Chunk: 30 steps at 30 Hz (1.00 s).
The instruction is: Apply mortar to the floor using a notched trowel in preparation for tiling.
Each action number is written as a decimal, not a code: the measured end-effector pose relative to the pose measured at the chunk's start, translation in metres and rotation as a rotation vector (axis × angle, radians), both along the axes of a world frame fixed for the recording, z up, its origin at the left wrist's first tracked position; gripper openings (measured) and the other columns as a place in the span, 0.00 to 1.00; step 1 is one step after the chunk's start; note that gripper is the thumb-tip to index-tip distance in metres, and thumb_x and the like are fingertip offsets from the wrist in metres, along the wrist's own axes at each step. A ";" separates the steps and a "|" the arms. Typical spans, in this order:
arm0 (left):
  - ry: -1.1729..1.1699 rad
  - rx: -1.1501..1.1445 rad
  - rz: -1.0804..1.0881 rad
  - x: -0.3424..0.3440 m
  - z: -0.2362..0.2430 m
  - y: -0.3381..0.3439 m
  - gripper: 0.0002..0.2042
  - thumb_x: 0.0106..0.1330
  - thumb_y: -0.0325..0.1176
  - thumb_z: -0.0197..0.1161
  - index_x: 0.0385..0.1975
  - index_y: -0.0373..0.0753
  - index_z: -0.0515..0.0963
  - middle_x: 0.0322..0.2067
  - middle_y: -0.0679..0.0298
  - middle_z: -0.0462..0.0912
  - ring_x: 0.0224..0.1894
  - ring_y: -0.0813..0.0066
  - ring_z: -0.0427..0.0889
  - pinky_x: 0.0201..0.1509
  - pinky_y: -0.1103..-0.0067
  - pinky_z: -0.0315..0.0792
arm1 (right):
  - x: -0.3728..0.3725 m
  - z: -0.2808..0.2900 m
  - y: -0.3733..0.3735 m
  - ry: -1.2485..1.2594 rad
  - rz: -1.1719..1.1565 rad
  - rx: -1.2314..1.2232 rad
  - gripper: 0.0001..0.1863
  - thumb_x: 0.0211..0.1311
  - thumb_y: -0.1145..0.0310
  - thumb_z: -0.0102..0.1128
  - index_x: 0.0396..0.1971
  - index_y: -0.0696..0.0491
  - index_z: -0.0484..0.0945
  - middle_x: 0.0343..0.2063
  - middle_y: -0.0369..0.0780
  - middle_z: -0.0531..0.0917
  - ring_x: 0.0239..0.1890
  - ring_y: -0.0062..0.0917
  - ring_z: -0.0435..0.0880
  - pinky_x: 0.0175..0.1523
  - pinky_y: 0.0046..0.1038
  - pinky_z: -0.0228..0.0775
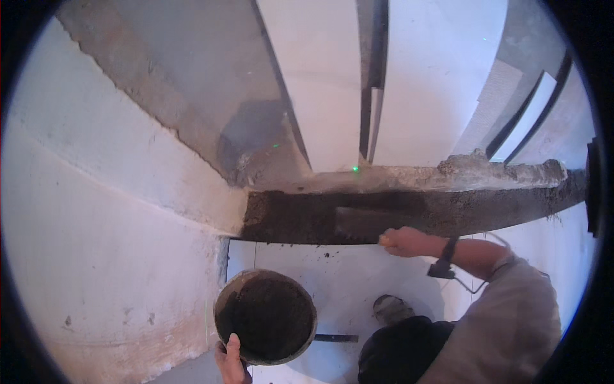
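A flat trowel (361, 223), blurred in outline, lies over a dark band of mortar (288, 217) running left to right across the middle of the scene. The right hand (404, 242) is closed around the handle end (the handle itself is mostly hidden by the fingers), at the band's near edge. A dark strapped device (443, 262) encircles the right wrist. Near and left, the left hand (231, 361) grips a round bowl (313, 326), its thumb over the near left rim. The bowl contains dark mixture (265, 313) similar in colour to the band. Beneath, a pale tiled floor (300, 259) bears scattered crumbs (328, 255) just beyond the near edge of the band. A dark flat bar (337, 338) extends rightward from beside the bowl. Along the far side of the band runs a lumpy grey ridge (473, 169); beyond it lie two broad white panels (320, 77), separated by a dark gap, with a small green light spot (355, 169) at their near end. At left rises a pale plastered surface (128, 179) with a ragged far edge.
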<state>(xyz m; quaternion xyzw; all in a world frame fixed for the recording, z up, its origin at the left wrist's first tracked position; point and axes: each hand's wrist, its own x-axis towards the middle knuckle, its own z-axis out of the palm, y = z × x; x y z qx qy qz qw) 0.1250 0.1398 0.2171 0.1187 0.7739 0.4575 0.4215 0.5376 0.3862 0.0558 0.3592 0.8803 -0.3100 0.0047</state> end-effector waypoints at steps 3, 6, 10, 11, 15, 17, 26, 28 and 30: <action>0.010 -0.027 -0.029 0.000 0.002 0.003 0.23 0.64 0.41 0.62 0.48 0.25 0.71 0.44 0.56 0.78 0.41 0.70 0.77 0.45 0.75 0.73 | -0.031 -0.025 0.010 -0.073 -0.065 -0.072 0.15 0.58 0.60 0.56 0.41 0.51 0.70 0.31 0.51 0.78 0.31 0.49 0.80 0.35 0.48 0.72; 0.048 -0.093 -0.090 0.000 0.004 0.000 0.22 0.64 0.42 0.63 0.45 0.26 0.72 0.39 0.59 0.78 0.36 0.74 0.76 0.39 0.77 0.72 | -0.035 -0.037 0.026 0.019 -0.092 0.124 0.17 0.57 0.58 0.58 0.39 0.54 0.69 0.26 0.51 0.80 0.31 0.48 0.81 0.35 0.48 0.72; 0.141 0.108 -0.079 0.005 -0.002 -0.006 0.19 0.63 0.42 0.64 0.40 0.29 0.74 0.33 0.64 0.77 0.30 0.79 0.72 0.31 0.80 0.68 | -0.041 -0.035 0.034 -0.112 -0.299 0.060 0.18 0.58 0.58 0.57 0.36 0.58 0.69 0.23 0.51 0.80 0.29 0.49 0.81 0.34 0.47 0.72; 0.146 0.107 -0.071 0.006 -0.004 -0.006 0.19 0.63 0.42 0.64 0.40 0.29 0.74 0.33 0.64 0.77 0.30 0.79 0.72 0.31 0.80 0.68 | -0.050 -0.033 0.037 -0.036 -0.271 0.080 0.18 0.58 0.58 0.57 0.36 0.58 0.69 0.23 0.51 0.80 0.29 0.49 0.81 0.34 0.47 0.72; 0.080 0.103 -0.002 0.005 -0.010 -0.006 0.21 0.61 0.40 0.66 0.44 0.28 0.72 0.37 0.61 0.77 0.35 0.75 0.74 0.39 0.78 0.69 | -0.096 -0.029 0.050 0.150 -0.118 0.092 0.13 0.57 0.62 0.55 0.36 0.55 0.70 0.29 0.51 0.79 0.31 0.49 0.80 0.35 0.48 0.72; -0.001 0.122 0.052 0.002 -0.012 -0.009 0.25 0.60 0.39 0.68 0.48 0.27 0.70 0.41 0.57 0.78 0.40 0.71 0.76 0.48 0.76 0.70 | -0.102 -0.024 0.053 0.156 -0.026 0.148 0.11 0.56 0.64 0.55 0.36 0.54 0.70 0.32 0.51 0.78 0.32 0.50 0.80 0.36 0.48 0.72; 0.118 -0.047 0.014 0.001 -0.018 -0.018 0.26 0.59 0.48 0.66 0.41 0.28 0.71 0.35 0.61 0.76 0.34 0.75 0.74 0.36 0.79 0.70 | -0.065 0.129 0.023 0.215 -0.056 -0.359 0.18 0.56 0.58 0.63 0.38 0.57 0.76 0.30 0.50 0.82 0.32 0.44 0.82 0.36 0.37 0.72; 0.113 0.038 0.057 0.009 -0.017 -0.008 0.26 0.54 0.51 0.71 0.32 0.32 0.71 0.26 0.65 0.73 0.25 0.80 0.72 0.23 0.82 0.69 | -0.085 0.172 0.026 0.273 0.094 -0.322 0.19 0.55 0.58 0.64 0.39 0.57 0.76 0.29 0.49 0.82 0.31 0.44 0.81 0.36 0.38 0.72; 0.162 0.044 0.055 0.019 -0.016 0.004 0.26 0.53 0.50 0.73 0.31 0.32 0.71 0.26 0.65 0.74 0.24 0.79 0.72 0.22 0.82 0.70 | -0.106 0.200 0.029 0.130 0.403 -0.110 0.15 0.57 0.59 0.60 0.35 0.56 0.76 0.26 0.49 0.80 0.30 0.44 0.80 0.34 0.40 0.71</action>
